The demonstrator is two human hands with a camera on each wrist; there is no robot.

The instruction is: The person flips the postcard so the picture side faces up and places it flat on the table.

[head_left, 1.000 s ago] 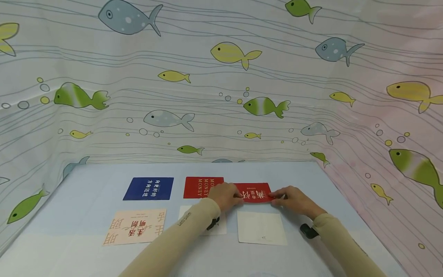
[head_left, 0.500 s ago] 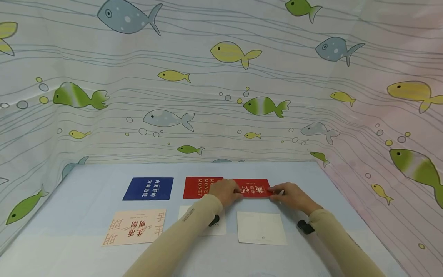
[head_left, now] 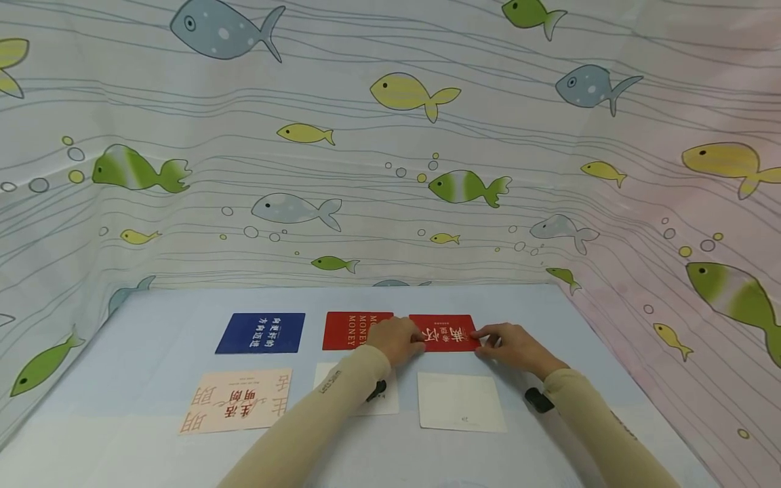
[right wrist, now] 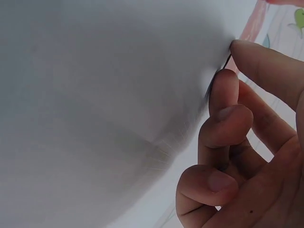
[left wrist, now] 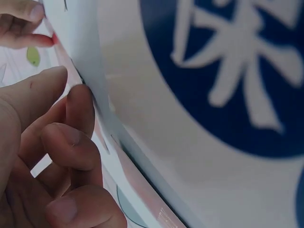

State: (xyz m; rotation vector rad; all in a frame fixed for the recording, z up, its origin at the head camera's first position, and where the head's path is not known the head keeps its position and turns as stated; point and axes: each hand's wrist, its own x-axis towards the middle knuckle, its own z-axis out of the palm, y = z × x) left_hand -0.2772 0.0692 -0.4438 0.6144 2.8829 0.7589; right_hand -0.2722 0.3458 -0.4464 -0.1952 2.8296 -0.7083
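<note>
A red card [head_left: 448, 332] with white Chinese print lies flat on the table in the head view, between the two hands. My left hand [head_left: 393, 340] holds its left edge with thumb and fingertips, the other fingers curled beneath, as the left wrist view shows. At the right edge, my right hand [head_left: 511, 346] pinches the card between thumb and forefinger [right wrist: 224, 88]. The left hand partly covers another red card [head_left: 344, 331], printed MONEY. Below the left wrist is a white card [head_left: 329, 373], mostly hidden by the sleeve.
A blue card [head_left: 261, 332] and a cream card [head_left: 238, 401] with red print lie at left. Nearer than the held card is an off-white card [head_left: 461, 401]. The table [head_left: 134, 366] is backed by a fish-patterned curtain [head_left: 366, 156].
The red card between the hands has moved slightly away from me, and its bowed near edge now lies flat. Both hands moved slightly with it; the other cards stayed put.
</note>
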